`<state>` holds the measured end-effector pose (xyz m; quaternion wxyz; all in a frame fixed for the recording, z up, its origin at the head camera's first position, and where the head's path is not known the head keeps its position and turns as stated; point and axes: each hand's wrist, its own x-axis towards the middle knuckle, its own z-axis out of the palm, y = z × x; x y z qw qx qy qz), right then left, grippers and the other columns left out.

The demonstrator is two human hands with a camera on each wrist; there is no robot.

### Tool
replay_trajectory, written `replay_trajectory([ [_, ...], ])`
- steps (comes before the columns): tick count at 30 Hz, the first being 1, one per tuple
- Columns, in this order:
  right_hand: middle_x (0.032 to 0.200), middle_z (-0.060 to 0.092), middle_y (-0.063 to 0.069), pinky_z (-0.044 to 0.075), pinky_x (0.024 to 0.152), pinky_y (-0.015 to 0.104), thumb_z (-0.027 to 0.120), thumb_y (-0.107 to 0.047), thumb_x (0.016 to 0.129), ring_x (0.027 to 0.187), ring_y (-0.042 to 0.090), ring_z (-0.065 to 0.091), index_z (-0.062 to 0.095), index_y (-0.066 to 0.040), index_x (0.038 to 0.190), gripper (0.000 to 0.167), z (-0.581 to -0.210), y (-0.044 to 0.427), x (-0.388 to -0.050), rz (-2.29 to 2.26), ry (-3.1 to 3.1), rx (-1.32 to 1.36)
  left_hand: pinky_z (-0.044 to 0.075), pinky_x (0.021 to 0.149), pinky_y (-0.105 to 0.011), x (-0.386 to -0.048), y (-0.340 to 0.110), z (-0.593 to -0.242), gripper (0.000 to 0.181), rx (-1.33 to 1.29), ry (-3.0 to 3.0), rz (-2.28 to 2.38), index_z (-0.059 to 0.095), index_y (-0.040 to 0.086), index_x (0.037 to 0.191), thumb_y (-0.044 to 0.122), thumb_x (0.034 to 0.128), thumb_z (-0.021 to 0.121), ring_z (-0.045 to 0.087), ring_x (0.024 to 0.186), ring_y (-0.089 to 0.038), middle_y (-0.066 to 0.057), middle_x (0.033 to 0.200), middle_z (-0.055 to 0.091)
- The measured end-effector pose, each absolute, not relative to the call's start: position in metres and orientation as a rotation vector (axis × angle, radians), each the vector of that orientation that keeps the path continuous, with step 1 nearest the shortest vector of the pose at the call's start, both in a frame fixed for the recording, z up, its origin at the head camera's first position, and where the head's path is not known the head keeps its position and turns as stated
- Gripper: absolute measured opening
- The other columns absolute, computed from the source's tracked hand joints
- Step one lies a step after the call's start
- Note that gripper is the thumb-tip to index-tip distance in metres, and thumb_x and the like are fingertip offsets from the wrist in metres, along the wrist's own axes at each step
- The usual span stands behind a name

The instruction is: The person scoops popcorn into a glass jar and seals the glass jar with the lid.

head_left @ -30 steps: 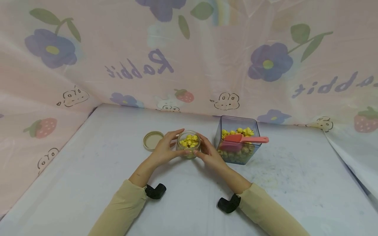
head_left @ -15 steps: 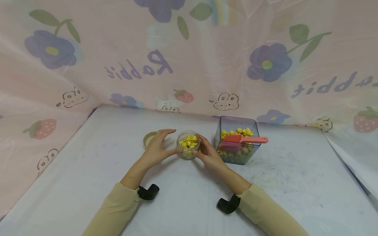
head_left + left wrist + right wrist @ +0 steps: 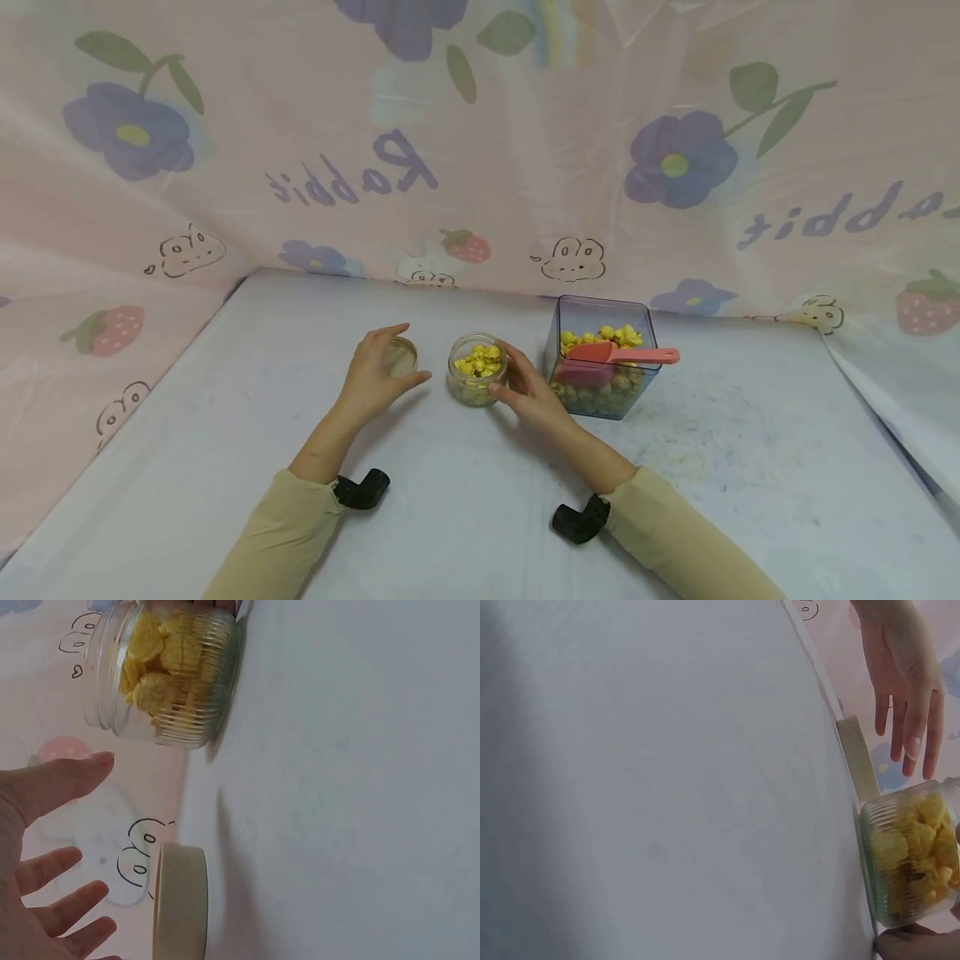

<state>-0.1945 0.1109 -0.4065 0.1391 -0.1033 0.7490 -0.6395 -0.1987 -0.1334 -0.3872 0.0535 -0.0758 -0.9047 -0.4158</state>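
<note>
A small ribbed glass jar (image 3: 472,396) filled with yellow popcorn (image 3: 480,361) stands upright and uncovered on the table. My right hand (image 3: 534,396) holds the jar from its right side, thumb in front and fingers round the back. To the left, my left hand (image 3: 371,373) hovers over a pale round lid (image 3: 402,357), with thumb and fingers spread apart and nothing between them. The hand partly hides the lid in the head view. In the left wrist view the lid (image 3: 181,900) lies on the table, apart from the fingers (image 3: 79,907).
Right of the jar stands a clear bluish square container (image 3: 603,404) with more popcorn. A pink scoop (image 3: 637,356) lies across its top, handle over the right rim. Patterned pink cloth (image 3: 495,167) closes off the back of the white table (image 3: 465,500).
My left hand has let go of the jar and moved left to above the lid. The right hand has stayed at the jar.
</note>
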Motion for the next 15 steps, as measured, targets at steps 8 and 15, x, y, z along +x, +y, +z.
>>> replay_trajectory([
  [8, 0.153, 0.025, 0.027, 0.019, 0.117, 0.05, 0.054, -0.001, 0.094, 0.143, 0.041, 0.02, 0.025, -0.01, 0.151, 0.064, -0.4081, 0.1105, -0.1952, -1.875, 2.153, -0.297, 0.025, 0.112, -0.058, -0.2001, -0.1395, -0.3908, 0.082, -0.15, -2.761, -1.271, 0.036, 0.002, 0.145, 0.019, 0.0769, 0.08, 0.026, 0.138, -0.042, -0.025, 0.146, 0.033],
  [15, 0.154, 0.023, 0.027, 0.017, 0.118, 0.048, 0.053, 0.001, 0.094, 0.144, 0.039, 0.018, 0.023, -0.007, 0.152, 0.066, -0.4074, 0.1104, -0.1939, -1.916, 2.116, -0.324, 0.023, 0.113, -0.059, -0.2029, -0.1438, -0.3934, 0.095, -0.036, -2.826, -1.324, 0.026, 0.003, 0.149, 0.021, 0.0746, 0.082, 0.018, 0.141, -0.042, -0.025, 0.151, 0.023],
])
